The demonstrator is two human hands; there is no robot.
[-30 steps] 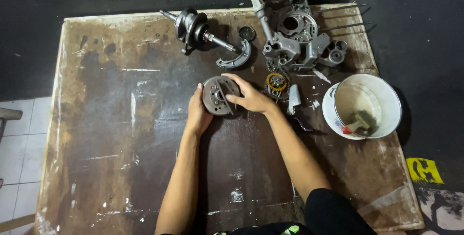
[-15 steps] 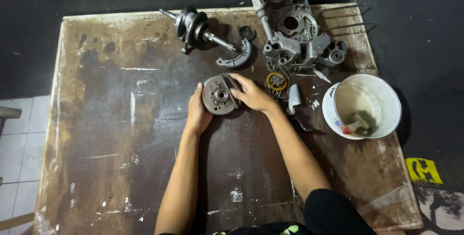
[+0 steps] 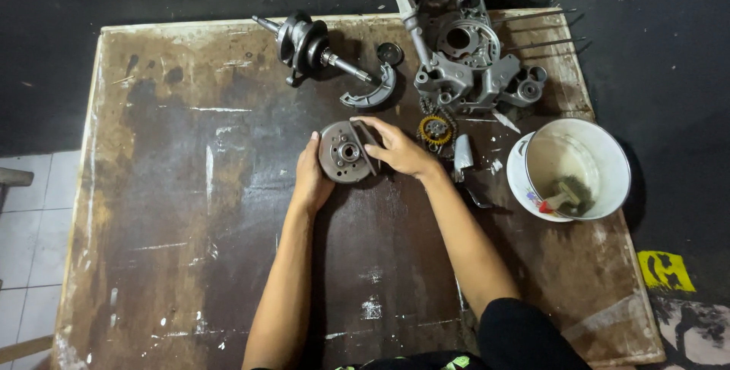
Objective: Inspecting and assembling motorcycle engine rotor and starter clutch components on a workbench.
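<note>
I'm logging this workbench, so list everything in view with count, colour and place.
round metal disc: 1, grey, middle of the board, held between both hands
crankshaft: 1, dark grey, top left of centre
curved metal shoe: 1, grey, just right of the crankshaft's shaft
small round cap: 1, dark, above the curved shoe
engine casing: 1, silver grey, top right
small gear: 1, yellow and grey, right of the right hand
bucket: 1, white, right edge, brush inside
brush: 1, dark bristles, in the bucket
board: 1, brown, stained
left hand: on the disc's left rim
right hand: on the disc's right side
</note>
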